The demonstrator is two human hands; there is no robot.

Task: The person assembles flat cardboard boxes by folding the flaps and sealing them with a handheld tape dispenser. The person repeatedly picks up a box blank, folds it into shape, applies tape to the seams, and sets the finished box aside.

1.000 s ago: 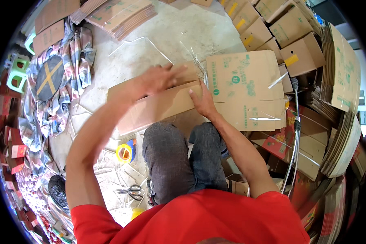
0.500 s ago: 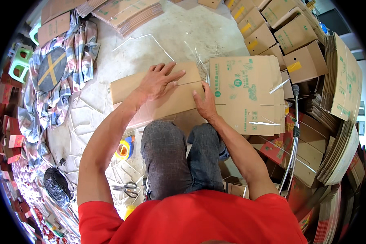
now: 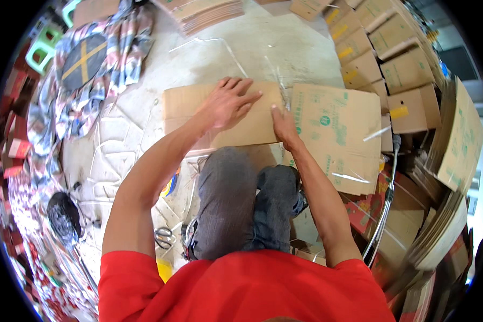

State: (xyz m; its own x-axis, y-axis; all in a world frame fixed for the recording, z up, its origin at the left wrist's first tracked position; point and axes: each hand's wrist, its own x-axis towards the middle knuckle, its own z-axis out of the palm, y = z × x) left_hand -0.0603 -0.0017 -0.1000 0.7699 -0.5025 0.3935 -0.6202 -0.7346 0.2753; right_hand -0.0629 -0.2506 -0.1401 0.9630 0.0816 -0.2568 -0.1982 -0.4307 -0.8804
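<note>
A plain brown cardboard box (image 3: 257,129) lies in front of my knees, its top a broad, smooth panel. My left hand (image 3: 232,103) rests on that panel, palm down with fingers spread. At the box's right edge is my right hand (image 3: 285,127), its thumb on the near side of the edge and its other fingers partly hidden around it. Just right of this hand lies a stack of flattened printed cartons (image 3: 333,145), with pieces of white strap (image 3: 351,177) on top.
White straps (image 3: 104,155) litter the floor at left, near scissors (image 3: 165,238) and a tape roll (image 3: 169,185). A round black board (image 3: 84,61) lies on patterned cloth. Made-up cartons (image 3: 402,64) stand at far right beside a metal pole (image 3: 389,198). More flattened cartons (image 3: 209,16) lie ahead.
The seam across the box's top no longer shows; the panel now looks flat and whole. Both hands remain on the box. The whole view has shifted and turned slightly.
</note>
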